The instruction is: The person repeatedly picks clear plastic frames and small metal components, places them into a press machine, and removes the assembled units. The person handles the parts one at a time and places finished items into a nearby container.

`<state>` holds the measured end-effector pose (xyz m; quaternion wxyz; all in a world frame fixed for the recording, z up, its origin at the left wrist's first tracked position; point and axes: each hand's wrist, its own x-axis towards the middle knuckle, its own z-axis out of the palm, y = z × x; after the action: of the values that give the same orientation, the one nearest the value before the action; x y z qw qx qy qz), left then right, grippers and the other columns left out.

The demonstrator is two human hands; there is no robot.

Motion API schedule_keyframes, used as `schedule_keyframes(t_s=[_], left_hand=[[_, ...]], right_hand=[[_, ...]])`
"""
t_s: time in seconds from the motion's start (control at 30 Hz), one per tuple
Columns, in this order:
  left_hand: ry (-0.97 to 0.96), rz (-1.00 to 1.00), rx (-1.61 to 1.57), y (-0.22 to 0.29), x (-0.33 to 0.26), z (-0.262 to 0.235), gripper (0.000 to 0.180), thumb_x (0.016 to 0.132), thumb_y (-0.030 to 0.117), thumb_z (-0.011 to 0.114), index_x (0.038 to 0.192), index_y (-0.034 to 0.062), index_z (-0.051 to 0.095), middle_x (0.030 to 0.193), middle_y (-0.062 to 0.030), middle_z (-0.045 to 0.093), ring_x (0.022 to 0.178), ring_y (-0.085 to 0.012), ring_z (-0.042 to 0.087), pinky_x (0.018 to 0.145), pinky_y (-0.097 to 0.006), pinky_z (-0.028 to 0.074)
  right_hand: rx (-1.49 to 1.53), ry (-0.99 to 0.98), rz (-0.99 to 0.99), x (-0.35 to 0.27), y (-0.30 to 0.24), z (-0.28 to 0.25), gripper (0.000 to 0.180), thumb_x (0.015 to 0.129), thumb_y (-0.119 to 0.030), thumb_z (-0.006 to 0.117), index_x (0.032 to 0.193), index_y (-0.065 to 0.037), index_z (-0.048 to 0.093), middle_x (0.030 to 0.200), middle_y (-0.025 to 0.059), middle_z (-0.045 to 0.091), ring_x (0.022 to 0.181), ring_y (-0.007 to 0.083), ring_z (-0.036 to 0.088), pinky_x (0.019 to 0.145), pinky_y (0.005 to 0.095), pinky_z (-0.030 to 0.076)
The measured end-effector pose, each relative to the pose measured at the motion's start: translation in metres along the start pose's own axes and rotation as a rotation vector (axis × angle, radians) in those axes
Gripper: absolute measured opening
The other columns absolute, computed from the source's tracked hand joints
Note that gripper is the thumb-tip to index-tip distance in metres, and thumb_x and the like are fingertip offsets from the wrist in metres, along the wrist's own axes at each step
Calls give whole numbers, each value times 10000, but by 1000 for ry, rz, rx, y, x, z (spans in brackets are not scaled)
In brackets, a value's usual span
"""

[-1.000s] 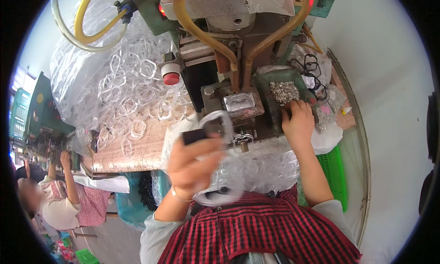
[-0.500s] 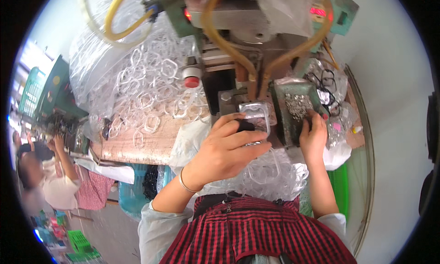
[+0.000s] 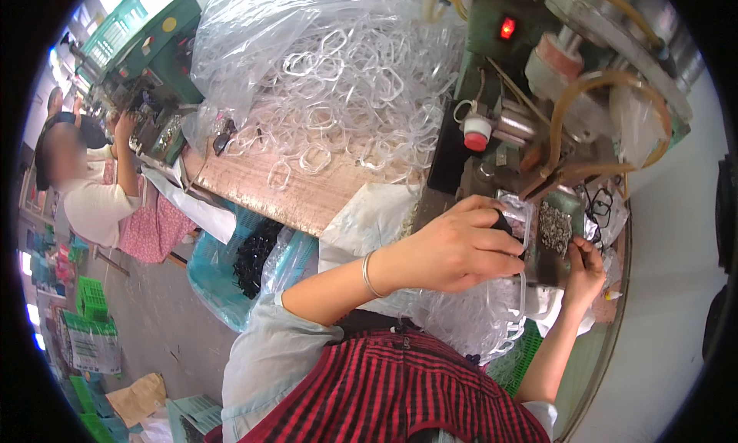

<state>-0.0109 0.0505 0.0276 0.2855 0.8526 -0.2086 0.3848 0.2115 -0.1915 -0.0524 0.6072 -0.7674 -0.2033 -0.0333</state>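
We are noting the left hand [image 3: 453, 251] clamping its fingers on a small black piece [image 3: 502, 223], below the press [image 3: 492, 51]; a clear frame [image 3: 531, 214] is lying just to the right of those fingertips, partly covered, its visible long side running roughly away from the body, the left hand being the nearer. A second clear loop [image 3: 523, 293] is hanging below the same fingers. The right hand [image 3: 586, 272] is resting by the green tray [image 3: 573, 203], thumb and fingers bunching close; whether they are pinching anything, we cannot tell. Beside them, glittering, gritty metal bits [image 3: 555, 229] are heaping in that tray. Farther out, we are observing amber rubbery hoses [image 3: 561, 108] bending overhead, a domed red button [image 3: 475, 141], and glassy, round-cornered rings [image 3: 330, 66] tangling across a scuffed wooden table [image 3: 254, 166]. Beyond, glossy black parts [image 3: 256, 258] are filling a blue mesh basket [image 3: 206, 293]; a co-worker [image 3: 100, 201] is sitting at the left.
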Motion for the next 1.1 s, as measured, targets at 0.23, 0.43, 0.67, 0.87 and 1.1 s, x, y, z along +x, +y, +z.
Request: schedule_keyframes(t_s=[0.23, 0.43, 0.67, 0.87, 1.1], left_hand=[[2, 71, 420, 0, -38, -14, 351, 762, 96, 734, 1109, 148, 726, 1209, -12, 691, 946, -207, 634, 965, -474, 508], [496, -441, 980, -139, -61, -152, 266, 840, 10, 716, 1099, 58, 679, 1077, -133, 710, 1039, -333, 648, 918, -413, 483], [58, -498, 953, -251, -46, -176, 390, 802, 34, 693, 1176, 124, 627, 816, -78, 697, 870, -307, 649, 794, -451, 498], [346, -775, 5, -205, -17, -199, 399, 893, 88, 674, 1288, 63, 621, 816, -28, 638, 760, -141, 621, 700, -315, 506], [720, -957, -581, -124, -55, -104, 306, 1039, 249, 587, 1217, 2, 618, 989, -79, 630, 834, -166, 639, 740, -305, 537]], right_hand=[[-143, 53, -37, -19, -5, 11, 101, 910, 14, 689, 1010, 20, 705, 931, 44, 713, 894, 125, 640, 891, 279, 489], [-130, 23, -85, -33, -17, 10, 91, 910, 17, 681, 1000, 17, 699, 901, 38, 697, 865, 115, 619, 861, 263, 478], [-84, 15, -71, -21, -20, 40, 99, 904, 11, 686, 1001, 6, 702, 938, 51, 708, 853, 122, 632, 812, 268, 499], [-333, 161, -80, -62, -6, -23, 116, 899, -3, 688, 1011, 6, 715, 954, 57, 717, 867, 133, 633, 832, 284, 501], [-50, -95, -106, -61, -98, 20, 220, 810, 44, 758, 1020, -20, 739, 994, 85, 731, 933, 172, 680, 850, 289, 521]])
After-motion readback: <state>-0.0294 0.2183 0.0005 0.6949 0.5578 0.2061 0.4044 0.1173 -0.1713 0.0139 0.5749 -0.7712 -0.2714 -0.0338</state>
